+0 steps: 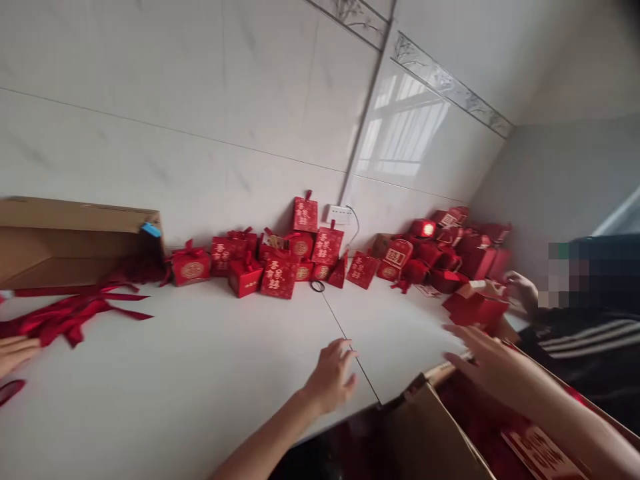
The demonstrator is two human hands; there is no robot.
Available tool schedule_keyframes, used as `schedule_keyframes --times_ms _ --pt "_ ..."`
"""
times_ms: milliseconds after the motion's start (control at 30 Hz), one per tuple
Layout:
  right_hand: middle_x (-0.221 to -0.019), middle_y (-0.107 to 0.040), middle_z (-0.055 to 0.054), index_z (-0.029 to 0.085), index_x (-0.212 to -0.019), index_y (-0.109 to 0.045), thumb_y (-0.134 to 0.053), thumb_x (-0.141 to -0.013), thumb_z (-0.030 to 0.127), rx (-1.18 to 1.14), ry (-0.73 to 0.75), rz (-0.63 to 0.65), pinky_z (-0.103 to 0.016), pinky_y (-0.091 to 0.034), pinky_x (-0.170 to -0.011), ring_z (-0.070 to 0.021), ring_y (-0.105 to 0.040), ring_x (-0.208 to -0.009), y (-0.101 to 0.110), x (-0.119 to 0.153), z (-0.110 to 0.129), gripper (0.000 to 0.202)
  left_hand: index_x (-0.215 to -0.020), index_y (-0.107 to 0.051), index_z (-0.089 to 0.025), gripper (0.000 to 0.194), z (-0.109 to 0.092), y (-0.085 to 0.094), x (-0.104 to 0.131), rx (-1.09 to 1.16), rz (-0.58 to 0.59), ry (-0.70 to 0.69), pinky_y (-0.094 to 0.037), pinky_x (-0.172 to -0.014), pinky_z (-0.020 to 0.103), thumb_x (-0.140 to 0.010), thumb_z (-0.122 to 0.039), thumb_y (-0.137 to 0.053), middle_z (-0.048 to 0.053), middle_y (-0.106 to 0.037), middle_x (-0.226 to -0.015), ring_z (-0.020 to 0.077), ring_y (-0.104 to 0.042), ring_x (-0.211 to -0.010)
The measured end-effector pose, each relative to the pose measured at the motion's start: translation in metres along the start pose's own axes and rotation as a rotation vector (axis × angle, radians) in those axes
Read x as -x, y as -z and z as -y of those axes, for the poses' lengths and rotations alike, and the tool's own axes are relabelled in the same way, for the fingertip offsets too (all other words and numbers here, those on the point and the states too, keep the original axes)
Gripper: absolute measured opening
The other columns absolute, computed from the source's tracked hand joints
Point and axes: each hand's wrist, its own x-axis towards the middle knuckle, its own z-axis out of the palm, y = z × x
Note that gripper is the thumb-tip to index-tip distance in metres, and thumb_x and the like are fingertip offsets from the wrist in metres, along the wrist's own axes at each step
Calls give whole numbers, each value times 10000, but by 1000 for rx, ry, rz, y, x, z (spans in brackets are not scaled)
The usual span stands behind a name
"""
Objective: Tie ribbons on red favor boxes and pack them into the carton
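Note:
My left hand hovers over the white table near its front edge, fingers spread and slightly curled, holding nothing. At the right, my right hand reaches above an open cardboard box with its fingers apart and nothing in them. Red items and a card with pale lettering lie inside that box. Just beyond my right hand is a red open gift box, and I cannot tell whether they touch.
Small red gift boxes line the wall, with a larger pile at the back right. Red ribbons and a cardboard box are at left. One person's hand is at right, another hand at the left edge.

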Motion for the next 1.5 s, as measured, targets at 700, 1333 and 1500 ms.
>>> schedule_keyframes --times_ms 700,1333,1500 --pt "-1274 -403 -312 61 -1410 -254 -635 -697 479 -423 -39 449 -581 -427 -794 -437 -465 -1120 -138 -210 386 910 -1352 -151 -201 628 104 88 40 226 -1191 594 -295 -1062 498 -824 -324 -467 168 -207 -1449 308 -209 -1368" --pt "-1212 -525 -140 191 -1129 -511 -465 -832 548 -1018 -159 276 -399 -502 -857 -241 -544 -1090 -71 -44 212 467 -986 -538 -211 312 65 100 53 586 -938 763 -385 -973 382 -808 -455 -457 82 -567 -1163 245 -501 -1147" --pt "-1224 -546 -129 184 -1206 -444 -418 -869 502 -1283 -79 471 -364 -495 -885 -207 -565 -1087 -105 -51 225 464 -1112 -492 -207 443 44 98 65 545 -640 601 -446 -918 366 -737 -429 -572 80 -566 -1143 233 -554 -1068"
